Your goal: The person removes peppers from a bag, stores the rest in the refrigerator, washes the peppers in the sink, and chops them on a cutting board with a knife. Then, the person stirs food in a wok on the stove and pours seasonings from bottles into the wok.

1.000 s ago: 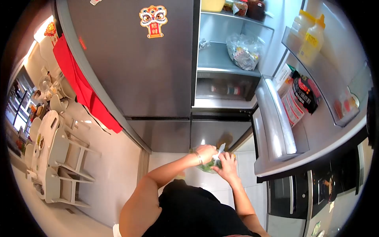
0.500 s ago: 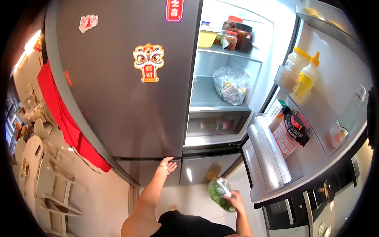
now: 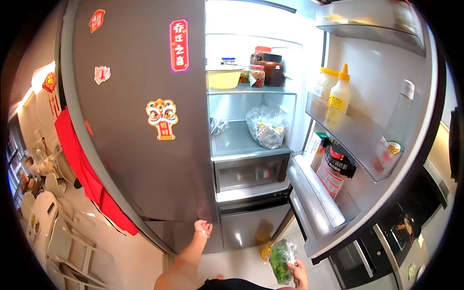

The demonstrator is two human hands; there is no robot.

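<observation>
Items (image 3: 262, 173) inside the drawer (image 3: 225, 181) look too blurred to identify; the right hand (image 3: 298, 271) hides part of the bag of greens (image 3: 279, 261).

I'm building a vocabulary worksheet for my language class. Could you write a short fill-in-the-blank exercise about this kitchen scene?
1. The right hand grips a clear plastic bag of vegetables coloured ____.
2. The left hand is by the lower edge of the stickered refrigerator door, while the bottle-lined door stands ____.
3. The cloth hanging beside the refrigerator is coloured ____.

Missing words: green; open; red.
</observation>
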